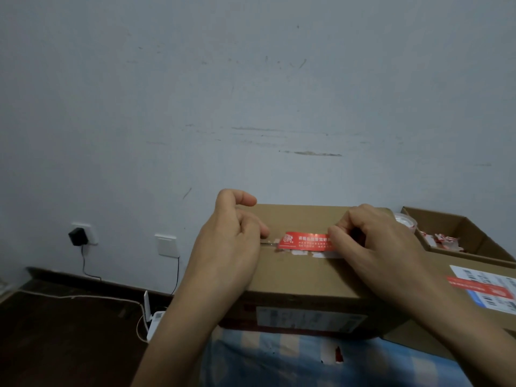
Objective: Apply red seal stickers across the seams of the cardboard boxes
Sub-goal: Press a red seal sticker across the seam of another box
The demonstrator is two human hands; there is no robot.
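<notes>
A closed brown cardboard box point(301, 277) stands in front of me on a blue checked cloth. A red seal sticker point(304, 241) with white print lies along the top seam. My right hand point(382, 247) pinches the sticker's right end between thumb and curled fingers. My left hand point(231, 241) rests on the box's left part, fingers curled, fingertips at the seam just left of the sticker; whether it pinches the sticker's edge is hidden. White torn paper scraps show below the sticker.
A second box point(474, 291) with a white label and a red sticker lies at the right. Behind it an open box point(460, 230) holds red and white scraps and a tape roll point(405, 222). A wall with sockets stands behind; cables and a white device point(153, 322) lie on the dark floor.
</notes>
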